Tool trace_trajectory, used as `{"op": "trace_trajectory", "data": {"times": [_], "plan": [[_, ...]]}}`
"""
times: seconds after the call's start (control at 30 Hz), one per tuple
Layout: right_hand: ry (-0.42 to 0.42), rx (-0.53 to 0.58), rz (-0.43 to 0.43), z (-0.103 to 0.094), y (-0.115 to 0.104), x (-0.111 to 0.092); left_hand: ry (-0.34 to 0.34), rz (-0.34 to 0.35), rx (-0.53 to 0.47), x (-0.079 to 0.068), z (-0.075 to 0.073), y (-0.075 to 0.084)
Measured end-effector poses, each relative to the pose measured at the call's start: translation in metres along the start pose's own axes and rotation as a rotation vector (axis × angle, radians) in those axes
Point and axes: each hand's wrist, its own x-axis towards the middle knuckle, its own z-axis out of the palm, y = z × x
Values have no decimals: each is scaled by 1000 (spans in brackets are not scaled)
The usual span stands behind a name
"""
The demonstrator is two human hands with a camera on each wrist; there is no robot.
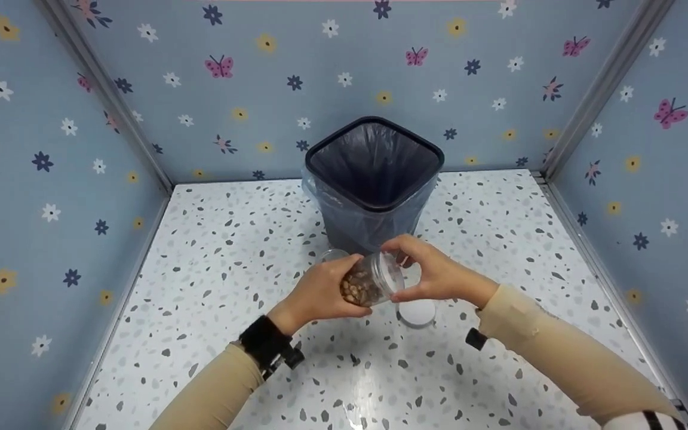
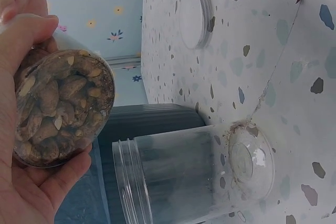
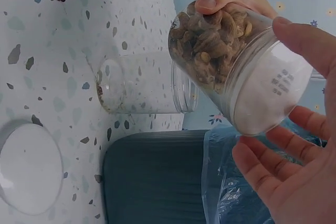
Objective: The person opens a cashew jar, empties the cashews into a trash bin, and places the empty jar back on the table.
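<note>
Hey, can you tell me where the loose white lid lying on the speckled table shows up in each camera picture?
Head: the white lid is right of centre, in the lower half.
Left wrist: the white lid is near the top, slightly right of centre.
Right wrist: the white lid is at the left edge, in the lower half.
Shared landmark: the dark bin, visible in all three views.
</note>
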Motion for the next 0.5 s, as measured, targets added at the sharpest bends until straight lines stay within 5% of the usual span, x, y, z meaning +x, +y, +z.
{"op": "trace_trajectory", "data": {"times": [0.5], "plan": [[-33, -80, -122, 3, 6, -3, -22, 6, 3, -4, -2, -2]]}}
